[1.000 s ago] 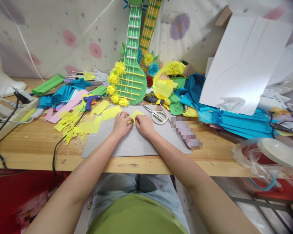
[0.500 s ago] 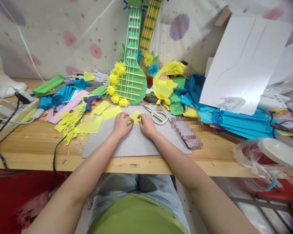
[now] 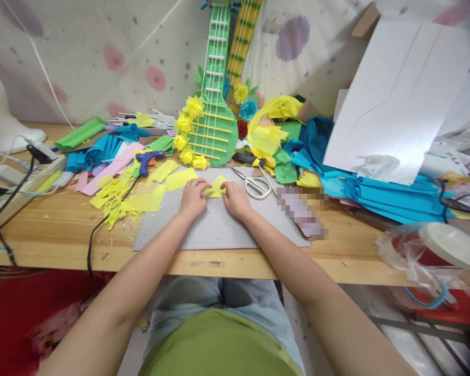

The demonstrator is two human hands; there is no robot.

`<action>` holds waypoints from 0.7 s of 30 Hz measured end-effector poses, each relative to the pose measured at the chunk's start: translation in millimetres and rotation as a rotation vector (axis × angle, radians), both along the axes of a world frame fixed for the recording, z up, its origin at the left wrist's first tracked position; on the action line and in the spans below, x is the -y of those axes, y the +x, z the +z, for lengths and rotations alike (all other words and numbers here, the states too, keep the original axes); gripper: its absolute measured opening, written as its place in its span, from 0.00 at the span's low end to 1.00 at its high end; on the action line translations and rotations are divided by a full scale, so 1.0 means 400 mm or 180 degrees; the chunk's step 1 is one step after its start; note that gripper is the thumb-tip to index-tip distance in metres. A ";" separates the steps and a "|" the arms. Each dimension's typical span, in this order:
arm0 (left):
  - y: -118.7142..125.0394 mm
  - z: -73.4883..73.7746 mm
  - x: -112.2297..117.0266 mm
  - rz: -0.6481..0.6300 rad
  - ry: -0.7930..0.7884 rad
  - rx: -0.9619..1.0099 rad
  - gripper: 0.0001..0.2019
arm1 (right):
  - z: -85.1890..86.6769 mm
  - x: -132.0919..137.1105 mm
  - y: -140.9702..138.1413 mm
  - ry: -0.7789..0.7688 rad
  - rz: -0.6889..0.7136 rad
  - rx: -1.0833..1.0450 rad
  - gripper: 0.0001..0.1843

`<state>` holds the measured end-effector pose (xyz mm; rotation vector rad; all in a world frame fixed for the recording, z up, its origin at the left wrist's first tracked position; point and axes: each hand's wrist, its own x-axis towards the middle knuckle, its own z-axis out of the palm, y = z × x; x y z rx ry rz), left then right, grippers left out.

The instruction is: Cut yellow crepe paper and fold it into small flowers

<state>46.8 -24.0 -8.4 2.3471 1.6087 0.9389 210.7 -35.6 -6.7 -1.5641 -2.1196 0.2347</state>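
While the small yellow paper point(image 3: 216, 187) is over the grey mat point(image 3: 215, 230), I have left hand point(image 3: 194, 198) and right hand point(image 3: 236, 200) at its opposite edges, fingers curled; whether they pinch it, I cannot tell.

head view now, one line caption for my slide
Both hands touch a yellow paper piece on a gray mat, scissors lying to the right.

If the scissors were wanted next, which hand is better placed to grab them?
Probably the right hand: it lies just beside the scissors. The left hand is farther off, on the other side of the yellow paper.
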 end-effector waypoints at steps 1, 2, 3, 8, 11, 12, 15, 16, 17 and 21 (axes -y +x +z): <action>-0.002 0.001 0.000 -0.0063 -0.0025 -0.0032 0.22 | -0.001 0.001 0.002 0.0028 0.0015 -0.0031 0.12; -0.004 0.002 0.000 -0.0153 -0.0049 -0.0098 0.23 | -0.001 0.002 0.004 0.0054 0.0015 -0.0096 0.11; -0.006 0.003 0.001 -0.0246 -0.0074 -0.0192 0.23 | 0.000 0.003 0.007 0.0080 -0.0008 -0.0195 0.11; -0.020 0.017 0.012 -0.0226 -0.0039 -0.0628 0.18 | 0.006 0.018 0.025 0.0275 -0.0151 -0.0601 0.11; -0.019 0.022 0.020 -0.0017 0.0077 -0.0825 0.13 | 0.009 0.024 0.026 0.0343 0.0118 -0.0357 0.10; -0.016 0.023 0.022 0.0019 0.0105 -0.0877 0.12 | 0.009 0.025 0.024 0.0361 0.0256 -0.0229 0.10; -0.002 0.021 0.029 0.0049 0.0187 -0.0960 0.11 | 0.007 0.025 0.016 0.0410 0.0562 0.0101 0.11; 0.003 0.021 0.031 0.0051 0.0211 -0.0961 0.11 | 0.006 0.025 0.014 0.0413 0.0593 0.0175 0.12; 0.008 0.020 0.033 0.0052 0.0226 -0.0951 0.13 | 0.005 0.024 0.012 0.0405 0.0596 0.0232 0.13; 0.012 0.023 0.036 0.0007 0.0130 -0.0805 0.17 | -0.003 0.018 0.012 0.0360 0.0488 0.0262 0.13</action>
